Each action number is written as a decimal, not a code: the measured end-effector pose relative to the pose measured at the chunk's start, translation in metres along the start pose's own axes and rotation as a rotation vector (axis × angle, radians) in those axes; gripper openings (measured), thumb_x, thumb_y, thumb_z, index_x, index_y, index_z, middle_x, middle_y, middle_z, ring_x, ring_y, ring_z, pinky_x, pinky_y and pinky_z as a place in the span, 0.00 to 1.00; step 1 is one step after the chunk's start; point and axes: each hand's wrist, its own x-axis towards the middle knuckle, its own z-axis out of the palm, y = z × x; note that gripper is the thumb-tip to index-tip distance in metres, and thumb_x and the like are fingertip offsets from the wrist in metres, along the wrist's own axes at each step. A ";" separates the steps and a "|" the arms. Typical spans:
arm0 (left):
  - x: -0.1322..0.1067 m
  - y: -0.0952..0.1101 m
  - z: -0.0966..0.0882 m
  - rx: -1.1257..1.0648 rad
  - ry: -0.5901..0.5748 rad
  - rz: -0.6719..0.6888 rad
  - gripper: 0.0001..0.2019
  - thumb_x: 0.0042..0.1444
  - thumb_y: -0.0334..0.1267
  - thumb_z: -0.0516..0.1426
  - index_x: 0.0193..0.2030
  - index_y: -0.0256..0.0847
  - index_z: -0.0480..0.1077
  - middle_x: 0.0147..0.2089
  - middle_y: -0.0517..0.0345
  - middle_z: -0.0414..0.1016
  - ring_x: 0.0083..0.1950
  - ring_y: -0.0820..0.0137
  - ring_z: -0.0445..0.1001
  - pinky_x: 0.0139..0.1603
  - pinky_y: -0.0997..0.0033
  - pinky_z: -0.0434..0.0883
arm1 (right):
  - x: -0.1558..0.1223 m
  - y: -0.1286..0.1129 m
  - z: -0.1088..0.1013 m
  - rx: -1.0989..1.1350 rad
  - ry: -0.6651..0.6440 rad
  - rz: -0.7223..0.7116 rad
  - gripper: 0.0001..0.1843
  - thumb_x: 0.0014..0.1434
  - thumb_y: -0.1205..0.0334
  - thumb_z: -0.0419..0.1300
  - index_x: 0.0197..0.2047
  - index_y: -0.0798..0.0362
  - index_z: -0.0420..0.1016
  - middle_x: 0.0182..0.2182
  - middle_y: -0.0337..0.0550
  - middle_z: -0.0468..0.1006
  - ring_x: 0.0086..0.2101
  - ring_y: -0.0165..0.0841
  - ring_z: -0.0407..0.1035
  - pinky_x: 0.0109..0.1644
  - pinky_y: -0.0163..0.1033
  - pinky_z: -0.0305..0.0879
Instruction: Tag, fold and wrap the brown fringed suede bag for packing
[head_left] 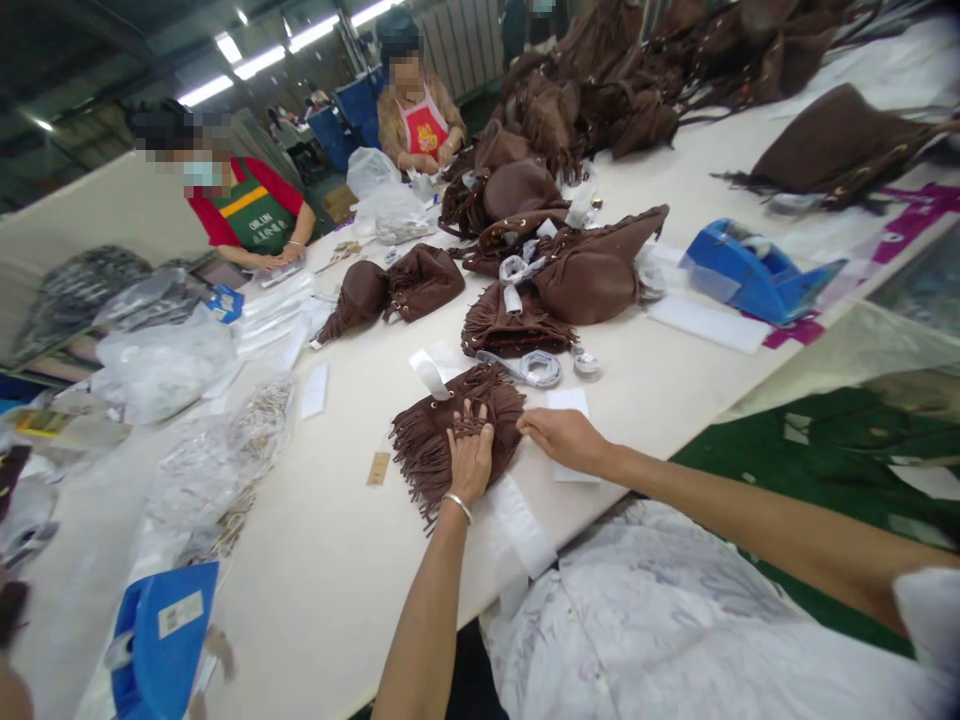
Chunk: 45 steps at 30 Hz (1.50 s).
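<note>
A small brown suede bag with fringe (439, 430) lies on the white table (337, 560) in front of me. My left hand (470, 455) rests flat on it, fingers spread among the fringe strands, a silver bangle on the wrist. My right hand (561, 435) sits at the bag's right edge, fingers curled toward the fringe; whether it pinches anything is hidden. A white paper strip (431, 375) sticks out at the bag's top. A white card (568, 401) lies just behind my right hand.
More brown fringed bags (570, 275) lie across the middle of the table and a heap (637, 80) at the far end. A blue tape dispenser (746, 270) stands right, another (161, 640) near left. Clear plastic bags (195, 470) are piled left. Two people in aprons work across.
</note>
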 end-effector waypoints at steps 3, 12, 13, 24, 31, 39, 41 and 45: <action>0.001 -0.001 -0.001 -0.020 -0.010 -0.009 0.26 0.69 0.49 0.34 0.72 0.55 0.43 0.76 0.67 0.37 0.76 0.64 0.31 0.73 0.49 0.36 | -0.021 0.001 0.024 0.207 -0.079 0.181 0.16 0.62 0.63 0.54 0.54 0.54 0.69 0.29 0.41 0.78 0.25 0.31 0.71 0.32 0.35 0.66; 0.003 -0.006 -0.002 -0.052 -0.012 0.005 0.26 0.69 0.49 0.33 0.72 0.54 0.46 0.76 0.64 0.36 0.76 0.61 0.35 0.73 0.45 0.39 | -0.014 -0.023 0.059 0.665 -0.225 0.417 0.21 0.60 0.54 0.61 0.51 0.49 0.57 0.32 0.39 0.80 0.22 0.24 0.70 0.25 0.29 0.68; 0.003 -0.005 -0.002 -0.053 -0.008 0.006 0.26 0.69 0.49 0.33 0.72 0.55 0.46 0.76 0.64 0.37 0.76 0.62 0.35 0.73 0.45 0.39 | -0.012 -0.024 0.061 0.663 -0.248 0.438 0.20 0.58 0.54 0.63 0.48 0.50 0.58 0.30 0.38 0.79 0.22 0.25 0.70 0.25 0.30 0.69; 0.001 -0.004 -0.003 -0.072 -0.001 -0.001 0.26 0.68 0.52 0.34 0.70 0.59 0.50 0.75 0.68 0.40 0.76 0.63 0.34 0.73 0.47 0.38 | 0.020 -0.014 0.006 0.347 -0.572 0.413 0.20 0.56 0.45 0.64 0.30 0.53 0.65 0.16 0.38 0.74 0.13 0.28 0.63 0.15 0.31 0.60; 0.002 -0.004 -0.007 -0.113 -0.027 -0.009 0.27 0.67 0.54 0.33 0.70 0.58 0.51 0.76 0.66 0.38 0.76 0.61 0.36 0.73 0.45 0.41 | 0.049 -0.026 -0.017 -0.102 -0.218 0.121 0.09 0.62 0.58 0.59 0.32 0.54 0.70 0.21 0.39 0.75 0.23 0.33 0.71 0.32 0.37 0.67; 0.004 -0.010 -0.010 -0.280 -0.075 -0.019 0.29 0.66 0.58 0.34 0.68 0.56 0.57 0.75 0.65 0.43 0.76 0.64 0.31 0.73 0.49 0.31 | 0.022 -0.040 0.014 -0.367 -0.052 -0.339 0.28 0.58 0.51 0.63 0.57 0.54 0.62 0.54 0.53 0.67 0.51 0.43 0.64 0.53 0.45 0.64; 0.005 -0.013 -0.010 -0.329 -0.084 -0.023 0.30 0.66 0.59 0.34 0.68 0.54 0.58 0.75 0.63 0.45 0.76 0.64 0.31 0.73 0.51 0.30 | 0.024 -0.044 0.027 -0.503 -0.046 -0.359 0.29 0.57 0.48 0.63 0.56 0.55 0.63 0.53 0.54 0.67 0.51 0.46 0.62 0.52 0.47 0.63; 0.008 -0.018 -0.013 -0.413 -0.083 -0.011 0.30 0.66 0.59 0.35 0.68 0.52 0.58 0.74 0.62 0.48 0.76 0.65 0.34 0.73 0.51 0.31 | 0.037 -0.045 0.046 -0.676 0.004 -0.202 0.19 0.64 0.52 0.56 0.53 0.54 0.63 0.48 0.51 0.69 0.47 0.43 0.64 0.48 0.44 0.63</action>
